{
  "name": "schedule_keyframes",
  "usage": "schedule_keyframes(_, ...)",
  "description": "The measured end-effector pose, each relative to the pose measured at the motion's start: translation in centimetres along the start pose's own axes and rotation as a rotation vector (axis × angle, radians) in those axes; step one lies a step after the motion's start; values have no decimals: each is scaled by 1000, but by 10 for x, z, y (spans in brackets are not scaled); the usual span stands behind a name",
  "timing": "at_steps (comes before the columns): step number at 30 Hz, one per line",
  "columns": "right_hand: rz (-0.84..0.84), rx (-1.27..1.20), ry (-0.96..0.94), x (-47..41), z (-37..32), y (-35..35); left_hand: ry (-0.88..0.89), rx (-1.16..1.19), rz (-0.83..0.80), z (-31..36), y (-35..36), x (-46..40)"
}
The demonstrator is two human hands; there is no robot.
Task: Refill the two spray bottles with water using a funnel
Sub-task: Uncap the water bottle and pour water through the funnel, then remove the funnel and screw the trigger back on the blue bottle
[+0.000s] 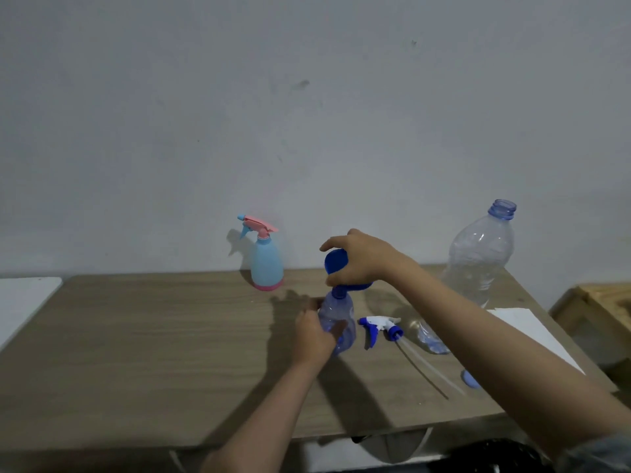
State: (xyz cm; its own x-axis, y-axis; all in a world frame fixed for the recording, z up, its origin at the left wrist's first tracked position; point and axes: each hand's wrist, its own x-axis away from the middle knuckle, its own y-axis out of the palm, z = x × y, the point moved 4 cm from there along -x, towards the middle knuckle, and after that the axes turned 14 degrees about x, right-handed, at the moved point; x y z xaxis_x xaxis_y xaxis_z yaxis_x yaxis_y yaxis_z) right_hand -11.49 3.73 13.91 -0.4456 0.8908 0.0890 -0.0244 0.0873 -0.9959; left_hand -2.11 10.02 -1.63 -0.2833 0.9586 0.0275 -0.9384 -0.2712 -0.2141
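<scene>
A clear blue spray bottle (338, 317) stands on the wooden table (153, 336) without its spray head. My left hand (312, 334) grips its body. My right hand (358, 259) holds a blue funnel (336, 264) whose spout sits at the bottle's neck. The removed white-and-blue spray head (380, 327) lies just right of the bottle, its dip tube trailing toward me. A light blue spray bottle with a pink trigger (266, 259) stands upright at the back by the wall. A large clear water bottle (478, 257), uncapped, stands at the back right.
A blue cap (470, 378) lies near the table's right front edge, partly behind my right forearm. A white sheet (526, 331) lies at the right. A white surface (24, 302) adjoins the table's left side, a wooden box (601, 308) its right.
</scene>
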Motion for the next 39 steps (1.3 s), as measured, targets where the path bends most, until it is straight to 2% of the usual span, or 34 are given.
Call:
schedule_keyframes(5, 197, -415, 156, 54, 36, 4, 74, 38, -2, -2, -3, -1)
schedule_keyframes(8, 414, -726, 307, 90, 51, 53, 106, 23, 18, -9, -3, -3)
schedule_keyframes(10, 494, -853, 429, 111, 49, 101, 143, 3, 27, -10, -2, -3)
schedule_keyframes(14, 487, -778, 567, 135, 26, 189, 164, -15, 5, -7, -3, -3)
schedule_keyframes(20, 455, -572, 531, 137, 9, 241, 170, -78, -14, -2, -6, 1)
schedule_keyframes(25, 472, -604, 513, 139, 8, 241, 159, -121, -13, 0, -7, 4)
schedule_keyframes(29, 716, -583, 411, 135, 29, 204, 162, -88, -2, 1, -8, 5)
schedule_keyframes(31, 779, -557, 409, 119, 50, 188, 160, -70, 10, 1, -8, 7)
schedule_keyframes(33, 686, -554, 489, 94, 70, 182, 161, -43, 26, 0, -7, 8)
schedule_keyframes(37, 332, -443, 605, 53, 87, 200, 135, -19, 55, -4, -6, 8)
schedule_keyframes(39, 258, -401, 617, 41, 89, 209, 127, 6, 60, -6, -4, 7)
